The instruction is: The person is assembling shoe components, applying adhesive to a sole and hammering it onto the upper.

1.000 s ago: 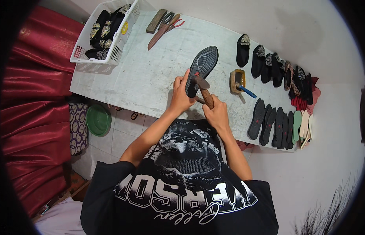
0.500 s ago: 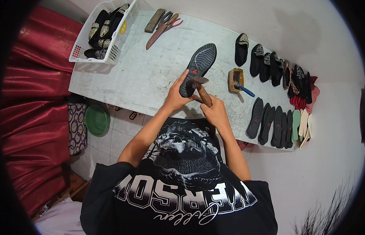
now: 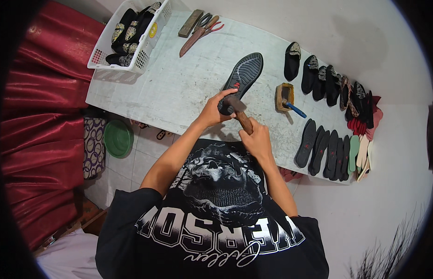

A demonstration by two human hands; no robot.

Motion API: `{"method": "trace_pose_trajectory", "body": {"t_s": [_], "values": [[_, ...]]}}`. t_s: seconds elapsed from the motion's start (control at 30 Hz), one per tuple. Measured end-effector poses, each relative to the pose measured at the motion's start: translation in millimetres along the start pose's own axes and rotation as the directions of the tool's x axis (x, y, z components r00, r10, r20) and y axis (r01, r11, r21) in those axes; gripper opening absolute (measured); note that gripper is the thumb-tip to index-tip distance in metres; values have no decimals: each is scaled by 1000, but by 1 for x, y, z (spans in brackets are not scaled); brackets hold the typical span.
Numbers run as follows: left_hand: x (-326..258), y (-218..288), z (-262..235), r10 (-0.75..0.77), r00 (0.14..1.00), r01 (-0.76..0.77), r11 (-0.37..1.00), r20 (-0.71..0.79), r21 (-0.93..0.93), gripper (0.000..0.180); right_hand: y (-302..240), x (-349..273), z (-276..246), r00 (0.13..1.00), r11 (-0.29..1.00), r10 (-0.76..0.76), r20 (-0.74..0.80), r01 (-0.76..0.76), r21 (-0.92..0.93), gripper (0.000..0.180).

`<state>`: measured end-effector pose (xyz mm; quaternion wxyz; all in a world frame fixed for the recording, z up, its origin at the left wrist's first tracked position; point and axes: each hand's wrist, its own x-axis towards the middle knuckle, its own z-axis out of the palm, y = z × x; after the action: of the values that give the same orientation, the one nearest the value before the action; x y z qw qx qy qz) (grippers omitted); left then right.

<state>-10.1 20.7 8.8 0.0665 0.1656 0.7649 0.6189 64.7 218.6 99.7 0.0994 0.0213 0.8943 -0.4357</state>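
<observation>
A black shoe [image 3: 247, 70] is held sole-up over the near part of the table, its ridged toe pointing away and to the right. My left hand [image 3: 213, 109] is closed around its heel end, thumb side toward the red mark on the sole. In my right hand [image 3: 256, 139] is the wooden handle of a hammer [image 3: 242, 118], gripped near its end. The hammer's head, smeared by motion, lies over the heel of the sole; I cannot tell whether it touches. The shoe's upper is hidden underneath.
A white plastic basket [image 3: 138, 69] of black shoes stands at the far left, near a knife [image 3: 192, 43] and red-handled pliers [image 3: 212, 29]. To the right are a glue container [image 3: 279, 103] with a blue-handled brush [image 3: 296, 109], a row of shoes [image 3: 310, 76] and several soles [image 3: 305, 144].
The hammer head has shifted slightly over the heel and looks more blurred. My left fingers sit a little differently on the sole. The whole view has slid slightly.
</observation>
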Motion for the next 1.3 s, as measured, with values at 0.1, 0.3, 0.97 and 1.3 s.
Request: {"method": "trace_pose_trajectory", "body": {"t_s": [0.1, 0.3, 0.97, 1.3], "values": [[-2, -2, 2, -41, 999, 41, 999, -7, -4, 84, 11, -7, 11, 999, 997, -7, 45, 11, -80, 26], [-2, -8, 6, 15, 999, -14, 1000, -49, 18, 82, 18, -13, 17, 999, 997, -7, 48, 10, -71, 24], [-34, 2, 11, -68, 987, 88, 986, -142, 142, 82, 32, -22, 26, 998, 999, -34, -54, 35, 35, 22], [-49, 9, 11, -79, 989, 96, 986, -128, 134, 83, 41, -13, 30, 992, 994, -24, -121, 37, 102, 21]]}}
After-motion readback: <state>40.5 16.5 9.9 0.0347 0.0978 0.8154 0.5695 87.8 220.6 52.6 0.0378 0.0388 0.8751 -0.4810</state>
